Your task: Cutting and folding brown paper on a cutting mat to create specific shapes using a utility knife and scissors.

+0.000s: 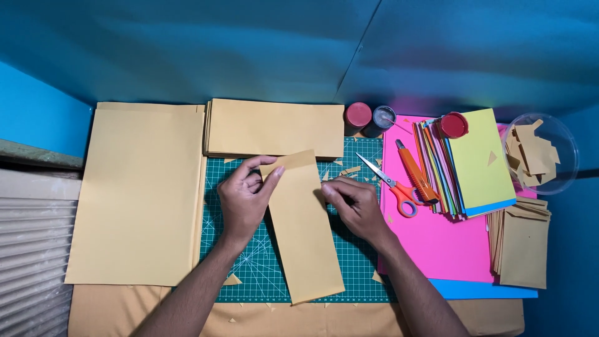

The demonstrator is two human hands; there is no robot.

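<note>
Head view, looking straight down on a craft surface. Left hand (242, 198) pinches the upper left corner of a tan paper strip (304, 237), thumb on top, fingers curled beneath the edge; the grip is closed on the paper. Right hand (353, 203) lies on the strip's right edge, fingers bent and pressing down, no clear pinch visible, so more a press than a hold. Strip lies tilted on a green cutting mat (249, 262), its lower end reaching the mat's bottom edge. Its top corner looks lifted or partly turned over; whether a crease is already set cannot be told. Judged stage: early to middle of shaping this one piece. Finished-looking work: a stack of small tan folded pieces (523, 243) at far right, touching the pink sheet (437, 243). Stock left: a pile of tan sheets (274, 126) above the mat and a large tan sheet (137, 193) to the left, so much appears undone. Offcuts sit in a clear bowl (564, 156), and small tan scraps dot the mat. Idle tools: orange scissors (393, 184) and an orange knife (417, 175) on the pink sheet, both well apart from the hands. Coloured paper stack (477, 159) beside them, red lid (453, 125) on top; two small jars (369, 117) behind the mat.
</note>
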